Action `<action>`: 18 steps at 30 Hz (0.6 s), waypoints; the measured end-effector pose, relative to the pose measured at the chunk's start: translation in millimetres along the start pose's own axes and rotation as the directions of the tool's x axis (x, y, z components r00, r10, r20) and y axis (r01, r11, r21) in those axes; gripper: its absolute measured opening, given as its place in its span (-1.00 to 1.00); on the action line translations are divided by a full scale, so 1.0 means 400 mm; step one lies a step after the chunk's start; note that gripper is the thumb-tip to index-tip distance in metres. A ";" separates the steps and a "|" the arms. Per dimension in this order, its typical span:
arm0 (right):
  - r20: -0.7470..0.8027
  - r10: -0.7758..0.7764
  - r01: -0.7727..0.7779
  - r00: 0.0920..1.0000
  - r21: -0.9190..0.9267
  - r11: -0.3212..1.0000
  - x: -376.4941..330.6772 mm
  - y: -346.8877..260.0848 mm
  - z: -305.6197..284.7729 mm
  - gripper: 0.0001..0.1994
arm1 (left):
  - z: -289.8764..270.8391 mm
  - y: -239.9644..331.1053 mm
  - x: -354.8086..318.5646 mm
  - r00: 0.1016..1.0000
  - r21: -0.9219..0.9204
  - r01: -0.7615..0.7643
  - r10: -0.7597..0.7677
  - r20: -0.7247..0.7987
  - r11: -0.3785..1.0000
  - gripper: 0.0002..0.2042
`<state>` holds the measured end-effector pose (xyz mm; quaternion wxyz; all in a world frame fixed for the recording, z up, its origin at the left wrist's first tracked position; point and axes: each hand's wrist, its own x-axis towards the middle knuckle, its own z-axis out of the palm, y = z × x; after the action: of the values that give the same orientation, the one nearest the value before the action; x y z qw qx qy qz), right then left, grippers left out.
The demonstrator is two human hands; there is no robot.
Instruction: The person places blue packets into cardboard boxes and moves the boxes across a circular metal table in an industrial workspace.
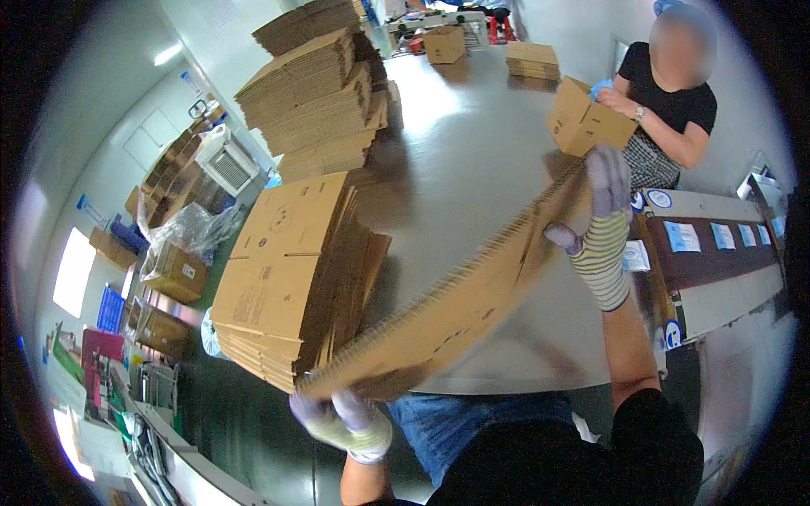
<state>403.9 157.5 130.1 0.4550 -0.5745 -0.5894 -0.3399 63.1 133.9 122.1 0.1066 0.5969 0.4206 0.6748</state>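
Right now both gloved hands grip a flat carton held edge-up over the near part of the table, so its corrugated edge runs as a slanted line from near left to far right. The left hand is closed around the carton's near-left corner, just off the table's near edge. The right hand, in a striped glove, clasps the far-right end, fingers wrapped over the top edge and thumb on the near side. The carton is blurred along its length.

Left of it, touching or nearly so, a stack of flat cartons lies on the table's left side, its top sheet tilted. Farther back stands a taller stack, leaning in uneven layers. At the far end sit a folded-up box and a low pile of flats.

On the far right another person in a dark top holds an open box with both hands against the table's edge. Loose boxes and plastic wrap crowd the floor on the left.
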 end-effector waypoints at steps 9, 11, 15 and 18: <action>0.282 -0.012 -0.124 0.959 0.459 0.879 -0.120 0.027 0.016 -0.68 | -0.008 -0.210 -0.066 0.937 -0.285 0.329 -0.274 0.215 0.900 -0.70; 0.294 -0.027 -0.136 0.955 0.520 0.843 -0.136 0.028 0.027 -0.69 | -0.012 -0.211 -0.071 0.938 -0.257 0.318 -0.262 0.228 0.913 -0.69; 0.531 -0.162 -0.307 0.832 0.684 0.662 -0.103 -0.088 0.036 -0.76 | 0.035 -0.149 -0.086 0.869 -0.250 0.277 -0.131 0.477 0.928 -0.59; 0.492 -0.675 -0.063 0.550 0.830 0.554 -0.128 -0.147 0.060 -0.73 | 0.035 -0.175 -0.063 0.710 -0.327 0.085 0.174 0.683 0.941 -0.57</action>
<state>338.4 154.6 81.3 0.2749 -0.2760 -0.9090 0.1481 57.3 167.5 54.6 0.3418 0.7912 0.2125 0.4604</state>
